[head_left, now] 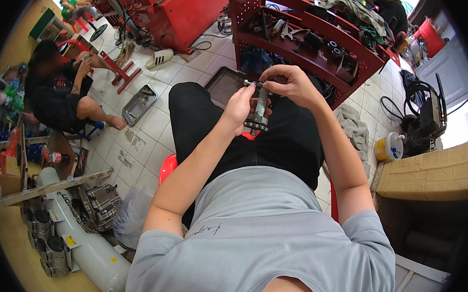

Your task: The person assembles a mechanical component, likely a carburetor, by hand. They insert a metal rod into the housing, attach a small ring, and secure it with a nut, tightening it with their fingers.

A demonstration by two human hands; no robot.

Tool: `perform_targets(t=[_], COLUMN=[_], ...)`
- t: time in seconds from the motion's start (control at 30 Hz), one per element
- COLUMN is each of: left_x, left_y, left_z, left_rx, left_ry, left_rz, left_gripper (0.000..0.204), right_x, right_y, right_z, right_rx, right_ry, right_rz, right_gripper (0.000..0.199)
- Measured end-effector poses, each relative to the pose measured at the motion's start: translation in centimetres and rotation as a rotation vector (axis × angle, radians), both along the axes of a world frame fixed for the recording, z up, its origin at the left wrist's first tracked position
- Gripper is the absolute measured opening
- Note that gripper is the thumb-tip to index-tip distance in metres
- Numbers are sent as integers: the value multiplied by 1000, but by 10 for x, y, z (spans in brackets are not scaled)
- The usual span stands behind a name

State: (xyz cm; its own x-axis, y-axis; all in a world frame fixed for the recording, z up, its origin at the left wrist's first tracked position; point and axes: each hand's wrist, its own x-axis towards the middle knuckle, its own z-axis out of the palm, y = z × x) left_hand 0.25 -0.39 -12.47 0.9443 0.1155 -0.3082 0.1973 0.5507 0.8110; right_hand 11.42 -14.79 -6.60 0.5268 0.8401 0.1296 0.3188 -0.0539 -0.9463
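Currently holding toothed-end metal shaft (pixel 261 104), wrapped in left hand (pixel 239 108), over black trousers (pixel 245 151); touching upper end with curled right hand (pixel 297 86), cannot confirm a pinch. Probably mid-work; cannot tell finished steps from remaining ones.

We are holding a geared shaft (pixel 261 106) between left hand (pixel 239 107) and right hand (pixel 296 87) above our lap (pixel 250 154); ahead, a tray (pixel 218 87) is lying on the floor (pixel 156 146), a shelved cart (pixel 310 65) standing right of it, a co-worker (pixel 53 98) sitting left, a bucket (pixel 385 149) standing right.
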Motion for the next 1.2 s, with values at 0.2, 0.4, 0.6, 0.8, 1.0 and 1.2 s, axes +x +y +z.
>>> perform_targets(t=[0.2, 0.4, 0.6, 0.8, 1.0, 1.2], left_x=[4, 15, 22, 15, 8, -1], left_y=[-1, -5, -4, -12, -23, -1], left_z=[-13, -10, -11, -9, -8, 48], left_rx=[-11, 155, 29, -7, 117, 519], left_ry=[3, -54, -211, -218, -362, -460], left_rz=[3, 168, 276, 303, 290, 450], left_gripper=[26, 20, 24, 26, 24, 33], right_x=[-5, 12, 3, -2, -4, -1], right_y=[6, 31, 48, 50, 40, 33], right_z=[-28, -56, -53, -56, -24, 27], right_rx=[173, 335, 284, 394, 522, 637], right_ry=[93, 122, -26, -424, -911, -1266], right_rz=[-154, -284, -455, -622, -612, -528], right_gripper=[18, 16, 15, 13, 22, 24])
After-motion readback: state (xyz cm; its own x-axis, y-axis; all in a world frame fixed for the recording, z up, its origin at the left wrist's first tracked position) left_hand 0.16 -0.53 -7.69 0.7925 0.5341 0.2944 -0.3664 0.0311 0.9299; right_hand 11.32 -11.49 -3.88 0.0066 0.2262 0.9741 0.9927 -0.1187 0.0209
